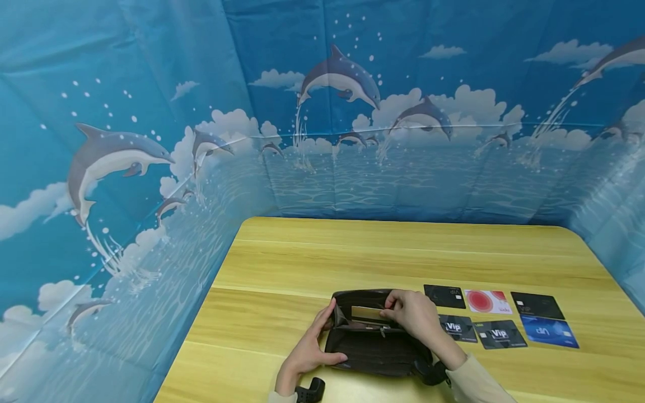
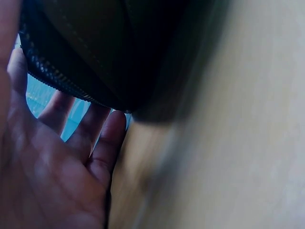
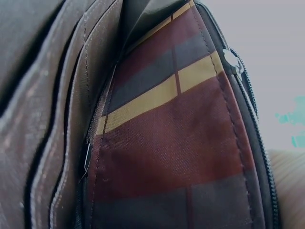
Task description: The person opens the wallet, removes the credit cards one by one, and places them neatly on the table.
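Observation:
A dark brown zip wallet (image 1: 373, 358) lies spread open on the table. My left hand (image 1: 308, 348) holds its left end, with the thumb over the near side and the other fingers along the far side. In the left wrist view, that hand's fingers (image 2: 107, 143) rest against the zipped edge. My right hand (image 1: 415, 314) reaches into the wallet from the right; its curled fingers pinch a tan card (image 1: 367, 314) at the right end. The right wrist view shows the striped lining (image 3: 167, 138) and layered slots, not the fingers.
Right of the wallet lie several cards: black ones (image 1: 537, 305), grey Vip ones (image 1: 500, 334), a pink-and-white one (image 1: 487, 301) and a blue one (image 1: 549, 332). The wooden table (image 1: 282, 263) backs onto a dolphin-printed curtain (image 1: 327, 184).

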`<state>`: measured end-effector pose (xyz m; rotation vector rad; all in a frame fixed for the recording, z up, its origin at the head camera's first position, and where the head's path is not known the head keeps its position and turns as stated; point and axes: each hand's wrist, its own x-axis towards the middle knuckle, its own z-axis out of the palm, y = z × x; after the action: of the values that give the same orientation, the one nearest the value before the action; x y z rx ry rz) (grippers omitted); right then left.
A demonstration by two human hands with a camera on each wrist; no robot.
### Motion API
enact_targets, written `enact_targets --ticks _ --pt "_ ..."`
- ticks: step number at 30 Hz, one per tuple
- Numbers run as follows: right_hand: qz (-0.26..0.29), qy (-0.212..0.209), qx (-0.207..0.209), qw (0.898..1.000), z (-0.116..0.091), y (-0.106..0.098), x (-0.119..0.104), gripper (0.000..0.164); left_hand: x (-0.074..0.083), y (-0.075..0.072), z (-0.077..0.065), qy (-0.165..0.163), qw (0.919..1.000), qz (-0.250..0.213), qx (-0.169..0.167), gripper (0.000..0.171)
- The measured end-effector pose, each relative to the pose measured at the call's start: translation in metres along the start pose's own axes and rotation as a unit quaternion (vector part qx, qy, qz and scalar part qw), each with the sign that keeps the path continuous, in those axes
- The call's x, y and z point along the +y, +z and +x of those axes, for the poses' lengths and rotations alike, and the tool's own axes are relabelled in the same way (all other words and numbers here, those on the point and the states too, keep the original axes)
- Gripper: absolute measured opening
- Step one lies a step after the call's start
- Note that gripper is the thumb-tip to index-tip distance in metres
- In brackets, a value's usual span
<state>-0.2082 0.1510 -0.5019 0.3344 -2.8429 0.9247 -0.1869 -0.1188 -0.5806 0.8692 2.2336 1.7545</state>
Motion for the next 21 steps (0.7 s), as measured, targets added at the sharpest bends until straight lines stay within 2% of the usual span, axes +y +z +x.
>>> enact_targets --ticks 8,21 --pt "0.012 0.004 0.01 1.0 -0.0002 0.0008 -0.0006 0.022 -0.0012 -0.0006 -0.0003 0.005 1.0 0.004 -0.001 0.105" --pt "0.002 -0.005 0.032 0.999 -0.0014 0.0046 0.0004 0.024 0.0002 -0.0001 -0.0001 0.01 0.9999 0.008 0.007 0.105"
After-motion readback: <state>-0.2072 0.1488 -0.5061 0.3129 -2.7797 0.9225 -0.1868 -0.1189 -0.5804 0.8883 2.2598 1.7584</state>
